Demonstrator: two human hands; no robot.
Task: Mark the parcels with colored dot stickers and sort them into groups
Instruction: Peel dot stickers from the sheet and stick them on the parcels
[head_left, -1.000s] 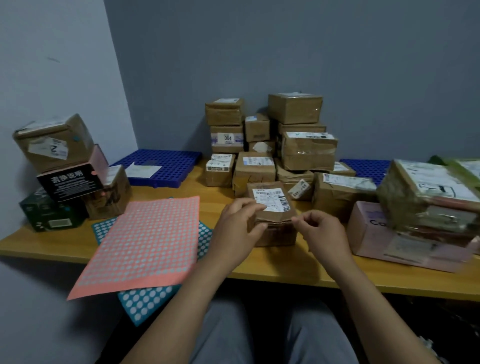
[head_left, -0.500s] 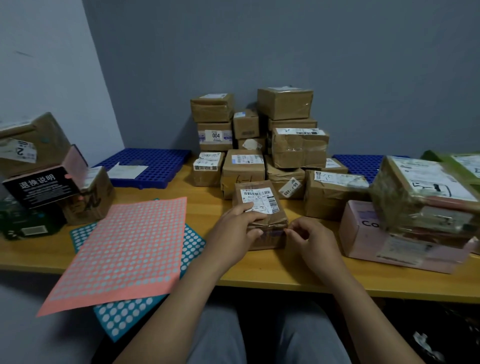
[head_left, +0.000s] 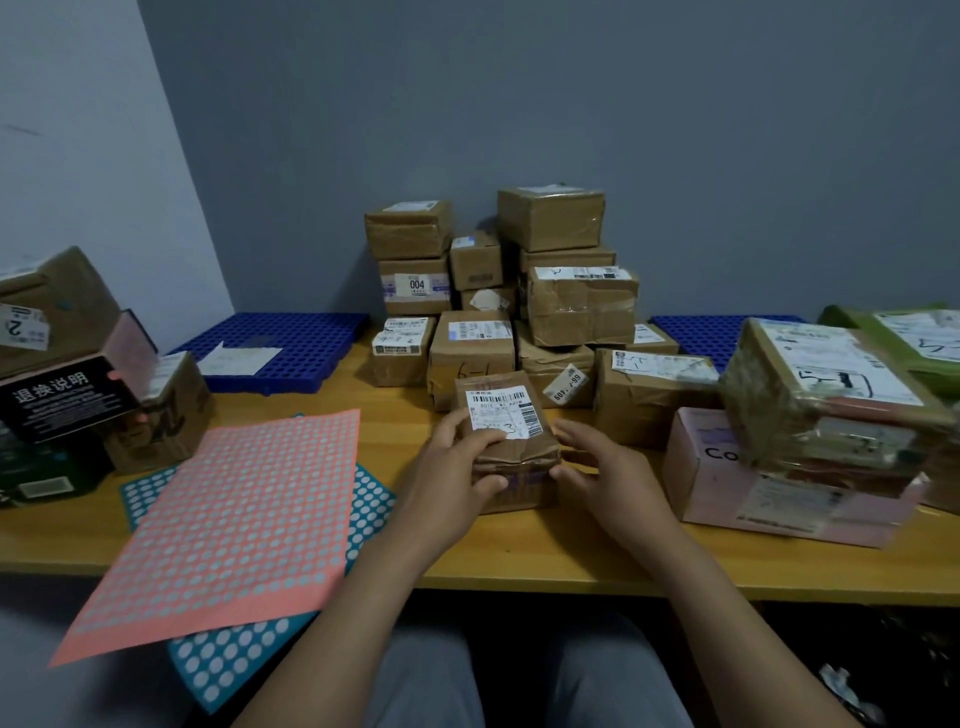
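My left hand (head_left: 454, 470) holds the small brown parcel (head_left: 511, 457). Its fingers curl over the top left edge and the thumb presses on the front. My right hand (head_left: 615, 480) is open, with loose, spread fingers, just beside the right side of the parcel. I cannot tell if its thumb touches the parcel.

The parcel sits on the table (head_left: 519, 564), near the front edge, with a white label (head_left: 501, 413) on top.

To the left lies a pink sticker sheet (head_left: 223, 525) full of pale dots. It lies on top of a blue-green sticker sheet (head_left: 366, 501), and both hang over the front edge of the table.

Behind the parcel is a big pile of brown parcels (head_left: 550, 291) against the wall. To the right is a pink box (head_left: 769, 488) with a taped parcel (head_left: 826, 395) on top. On the far left a black box (head_left: 57, 402) sits in a small pile. Two blue trays (head_left: 291, 343) lie at the back.
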